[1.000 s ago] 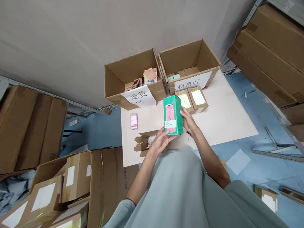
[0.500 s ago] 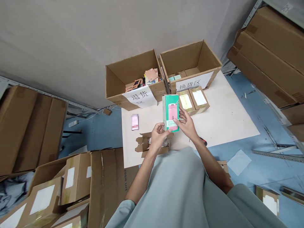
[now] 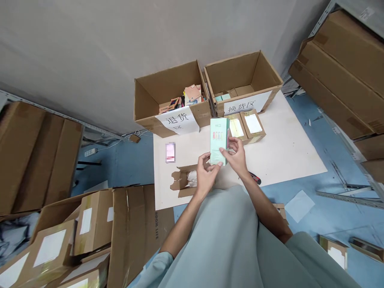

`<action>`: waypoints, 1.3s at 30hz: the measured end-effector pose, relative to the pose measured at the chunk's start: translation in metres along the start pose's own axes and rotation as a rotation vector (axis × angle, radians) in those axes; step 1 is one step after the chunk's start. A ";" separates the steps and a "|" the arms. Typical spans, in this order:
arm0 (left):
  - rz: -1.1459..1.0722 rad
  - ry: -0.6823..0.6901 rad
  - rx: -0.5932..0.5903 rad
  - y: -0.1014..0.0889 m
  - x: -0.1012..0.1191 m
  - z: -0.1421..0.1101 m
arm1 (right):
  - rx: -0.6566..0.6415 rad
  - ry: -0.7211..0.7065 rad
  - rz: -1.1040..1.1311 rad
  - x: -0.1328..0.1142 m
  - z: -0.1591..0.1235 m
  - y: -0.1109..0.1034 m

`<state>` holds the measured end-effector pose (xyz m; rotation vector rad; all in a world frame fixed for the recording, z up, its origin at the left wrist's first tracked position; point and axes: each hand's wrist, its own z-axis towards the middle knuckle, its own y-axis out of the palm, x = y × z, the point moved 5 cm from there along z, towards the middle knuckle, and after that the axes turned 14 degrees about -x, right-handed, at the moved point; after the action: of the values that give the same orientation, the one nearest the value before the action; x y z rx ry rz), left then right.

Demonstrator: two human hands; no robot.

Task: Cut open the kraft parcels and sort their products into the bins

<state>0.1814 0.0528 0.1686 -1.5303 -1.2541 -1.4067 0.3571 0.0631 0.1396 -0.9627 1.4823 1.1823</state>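
both my grips are on one thing: a pale green box [image 3: 219, 138], held between them over the near part of the desk [image 3: 288, 148]. its long axis runs up and down my view, the top end away from me and leaning a hair to the right, the bottom end toward my body. the broad pale face looks up at me; the print "nice" sits by the far end and reads upright, with a row of small coloured pictures beneath it and fine lines of text lower down. a thin strip of the right side shows, with some pink on it. how steeply the box tilts, i cannot tell.

my left grip [image 3: 207, 174] is closed round the bottom left corner, thumb on the lower edge of the face, fingers at the left side. my right grip [image 3: 237, 157] holds the right side, thumb flat on the face, fingers curled along the edge.

just beyond the box stand two taped parcels [image 3: 253, 124] with white labels, and behind them the right carton [image 3: 237, 74]; the left carton [image 3: 165, 86] is beside it, with mixed goods inside. an opened small carton [image 3: 179, 181] with white wrapping [image 3: 192, 179] lies by my left wrist, partly covered by it. a red and black tool [image 3: 255, 178] lies next to my right forearm.
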 end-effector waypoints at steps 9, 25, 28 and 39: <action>-0.112 -0.091 -0.113 -0.011 0.009 0.008 | -0.169 0.164 0.443 0.021 0.006 -0.010; -0.223 -0.277 -0.185 -0.017 -0.028 0.019 | -0.194 0.181 0.158 0.027 -0.009 -0.018; -0.215 -0.298 -0.137 -0.019 -0.043 0.016 | -0.271 0.296 0.110 0.040 -0.029 -0.024; -0.218 -0.162 -0.131 0.010 -0.048 0.096 | -0.222 0.147 0.124 0.027 0.018 -0.034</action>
<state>0.2225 0.1308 0.1071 -1.6638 -1.4898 -1.5537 0.3870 0.0736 0.1049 -1.1406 1.5676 1.4136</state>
